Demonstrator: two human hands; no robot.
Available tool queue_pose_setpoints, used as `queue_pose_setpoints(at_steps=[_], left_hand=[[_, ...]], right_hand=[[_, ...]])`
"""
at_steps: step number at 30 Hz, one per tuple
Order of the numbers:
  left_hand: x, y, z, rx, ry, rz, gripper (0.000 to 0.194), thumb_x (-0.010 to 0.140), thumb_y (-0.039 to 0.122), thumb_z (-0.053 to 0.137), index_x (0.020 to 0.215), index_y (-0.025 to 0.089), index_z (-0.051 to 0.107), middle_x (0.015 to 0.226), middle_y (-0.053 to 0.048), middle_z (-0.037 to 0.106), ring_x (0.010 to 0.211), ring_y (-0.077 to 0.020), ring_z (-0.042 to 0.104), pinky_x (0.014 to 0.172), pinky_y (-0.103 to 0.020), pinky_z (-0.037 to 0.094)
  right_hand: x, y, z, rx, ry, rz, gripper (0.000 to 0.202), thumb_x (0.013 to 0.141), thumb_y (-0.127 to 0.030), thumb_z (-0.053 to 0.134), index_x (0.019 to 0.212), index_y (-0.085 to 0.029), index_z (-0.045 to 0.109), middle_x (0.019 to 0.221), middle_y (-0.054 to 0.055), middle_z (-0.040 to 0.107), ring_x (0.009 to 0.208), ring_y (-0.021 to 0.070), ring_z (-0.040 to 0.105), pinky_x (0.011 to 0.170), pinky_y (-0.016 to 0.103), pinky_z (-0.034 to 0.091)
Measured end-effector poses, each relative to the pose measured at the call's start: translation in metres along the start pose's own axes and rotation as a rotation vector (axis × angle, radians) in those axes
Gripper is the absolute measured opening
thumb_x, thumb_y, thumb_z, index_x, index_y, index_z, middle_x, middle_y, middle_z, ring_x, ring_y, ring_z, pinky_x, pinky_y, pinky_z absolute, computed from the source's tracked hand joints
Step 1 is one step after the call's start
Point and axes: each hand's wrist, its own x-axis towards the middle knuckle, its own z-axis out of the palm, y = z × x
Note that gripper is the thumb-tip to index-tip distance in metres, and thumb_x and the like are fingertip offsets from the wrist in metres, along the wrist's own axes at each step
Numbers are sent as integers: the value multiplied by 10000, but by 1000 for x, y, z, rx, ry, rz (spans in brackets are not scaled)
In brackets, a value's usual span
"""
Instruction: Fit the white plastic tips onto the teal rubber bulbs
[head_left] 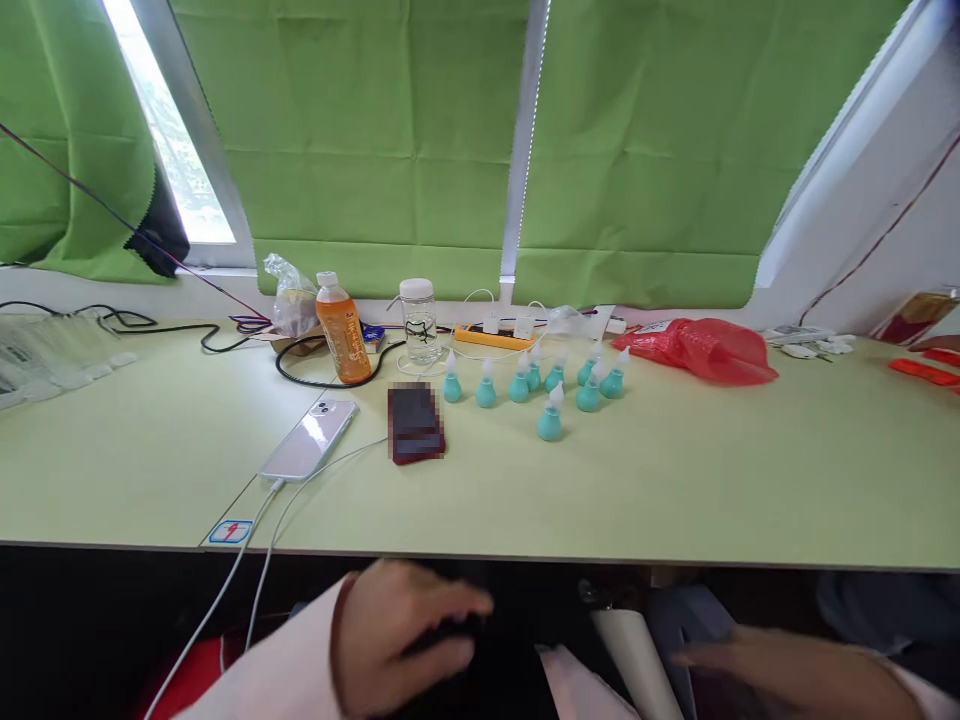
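Note:
My left hand (401, 635) is below the table's front edge, palm side turned down, its thumb and fingers apart with only dark space visible between them. To the right, my right hand (780, 668) is also under table height and smeared by motion, so its fingers cannot be made out. Neither hand touches the tabletop. Beyond them on the table, several teal squeeze bulbs with clear whitish tips (550, 424) stand upright in a loose group. They look like nasal aspirators. Left of them lies a dark phone (415, 424) with a cable attached.
A light-coloured phone (309, 442) is plugged into a white cable crossing the table (675, 510) edge. Behind stand an orange drink bottle (345, 330), a clear water bottle (418, 325) and a yellow power strip (491, 338). Red plastic wrap (705, 350) lies back right, clear packaging (52, 355) far left.

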Motion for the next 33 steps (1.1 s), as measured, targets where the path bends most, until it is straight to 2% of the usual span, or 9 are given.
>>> queue_pose_setpoints(at_steps=[1,2,3,5,7,11,18,25,33], left_hand=[[16,11,-12,-7,53,71,352,762,416,369,1030,282,554,820,5,644,719,-160,572,710,-276,419],[36,19,-22,22,169,118,348,775,402,364,1026,249,551,786,-4,639,691,-151,568,703,-272,419],[60,24,-30,51,312,132,337,794,387,348,1019,229,544,782,-12,632,708,-150,564,713,-273,415],[112,25,-37,64,553,161,305,818,338,333,1031,220,516,864,-17,616,748,-138,557,727,-262,411],[162,21,-33,90,663,130,284,780,319,422,1023,198,504,888,-26,602,675,-134,555,674,-258,422],[221,5,-13,122,715,90,327,773,371,441,1041,188,481,863,-49,586,737,-176,559,648,-274,412],[232,-23,-3,116,795,-12,248,773,385,439,850,164,521,778,-49,582,716,-167,547,610,-243,368],[239,-31,-17,63,799,-155,332,775,376,442,555,148,543,567,-51,560,696,-201,565,630,-282,367],[252,-49,-10,-120,738,-203,243,824,310,430,949,124,525,922,-49,558,780,-140,549,689,-320,463]], right_hand=[[10,-2,-24,125,-197,-163,475,588,-231,647,997,-450,546,771,18,635,705,174,608,632,288,505],[25,-5,-48,226,-253,-273,438,633,-293,607,1047,-414,532,865,32,632,789,184,600,686,293,496],[46,-7,-67,308,-220,-311,364,678,-337,563,1040,-360,548,913,43,621,839,193,585,737,307,477],[99,-12,-89,454,72,-248,281,718,-403,494,918,-225,579,757,61,617,682,184,585,652,308,476],[157,-15,-85,446,501,-87,335,647,-424,557,858,-163,547,698,56,574,612,170,542,577,286,445],[236,-21,-42,405,533,-80,291,564,-331,609,776,-152,522,636,22,539,534,143,480,496,252,369],[267,-55,-2,493,545,-220,72,650,-136,487,684,-135,550,694,37,578,634,142,500,537,235,368],[291,-67,10,559,499,-207,212,807,-301,469,757,-110,544,699,-15,551,589,77,517,548,229,434],[291,-62,9,600,373,-232,199,811,-289,468,845,-111,551,806,10,566,671,100,541,592,254,458]])
